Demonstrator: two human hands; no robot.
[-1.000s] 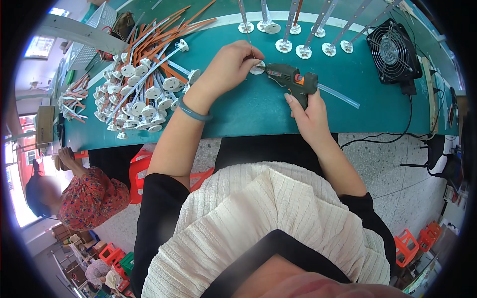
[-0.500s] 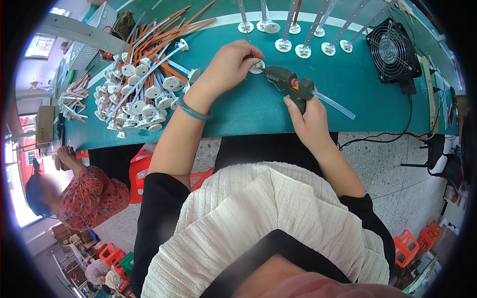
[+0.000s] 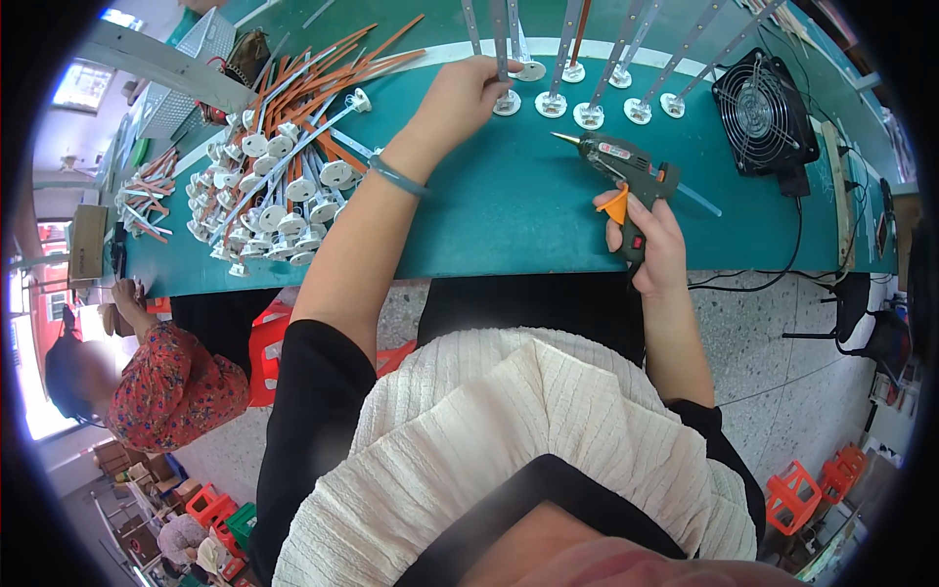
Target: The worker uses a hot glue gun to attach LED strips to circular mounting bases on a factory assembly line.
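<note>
My left hand (image 3: pixel 458 103), a bracelet on its wrist, reaches to the far side of the bench. Its thumb and fingers close around the lower part of a narrow upright strip (image 3: pixel 501 44) with dots along it. That strip rises from a round white base (image 3: pixel 506 103) resting on the bench. In my right hand (image 3: pixel 653 235) is a dark green hot glue gun (image 3: pixel 618 155) with an orange trigger. Its nozzle points left, apart from the bases, and a translucent glue stick (image 3: pixel 699 201) juts from its back.
Several similar strips on white bases (image 3: pixel 589 115) stand along the far edge. A black fan (image 3: pixel 768 112) with a cable is at the right. To the left lies a heap of white-based strips (image 3: pixel 284 186), orange and pale. Another person (image 3: pixel 176 386) sits at far left.
My right hand has drawn the glue gun back to the right and tilted it, bringing the trigger into view. My left hand has moved farther away, with the strip and base beside the standing ones.
</note>
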